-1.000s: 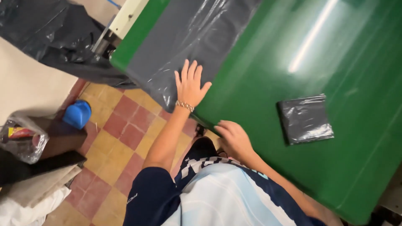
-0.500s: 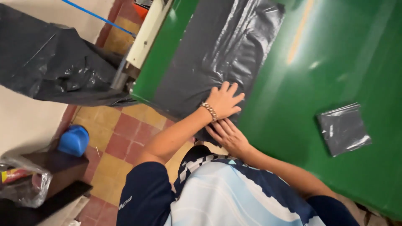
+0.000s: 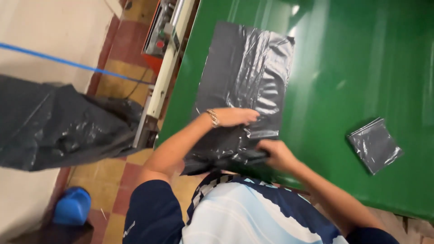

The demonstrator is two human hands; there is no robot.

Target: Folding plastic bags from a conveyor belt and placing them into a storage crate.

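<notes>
Large black plastic bag (image 3: 246, 77) lies flat on the green surface (image 3: 357, 68), its near end bunched at the edge by the person's body. Left hand (image 3: 235, 116), bracelet at wrist, lies across the bag's middle, fingers closed on a pinch of film. Right hand (image 3: 276, 153) grips the crumpled near edge, fingers curled shut on the plastic. Step in hand looks like the first fold, near end being gathered up over the flat part. Next move likely calls for one hand pinning the sheet while the other carries the edge across and presses out trapped air; slick film may slip. A small folded black bag (image 3: 374, 144) sits well apart to the right. Left of the surface: a white and orange machine (image 3: 163, 49), red and yellow tiled floor (image 3: 101, 169), a heap of black plastic (image 3: 58, 126), a blue container (image 3: 72, 206)
</notes>
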